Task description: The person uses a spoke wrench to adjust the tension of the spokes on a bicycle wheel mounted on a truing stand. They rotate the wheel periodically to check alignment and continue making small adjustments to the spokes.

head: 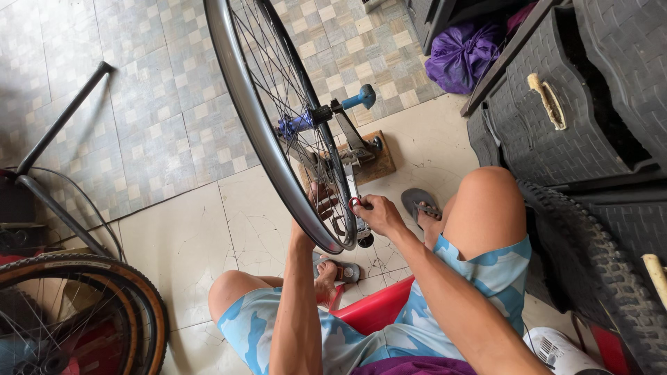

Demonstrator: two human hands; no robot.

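Observation:
A bare bicycle wheel with a dark rim (240, 90) and thin spokes stands upright in a metal truing stand (351, 149) on a wooden base (379, 163). Its hub (295, 123) is blue. My left hand (316, 208) reaches behind the lower rim and rests against the spokes, partly hidden by the rim. My right hand (375, 212) pinches a small red spoke key (355, 203) at the rim's lower edge. I sit on a red stool (372, 309) with knees apart.
Another bicycle wheel with a tan-walled tyre (104, 267) lies at lower left beside a black bike frame (52, 146). Black woven drawers (556, 132) and a knobby tyre (597, 271) stand close on the right. A purple bag (462, 55) sits behind.

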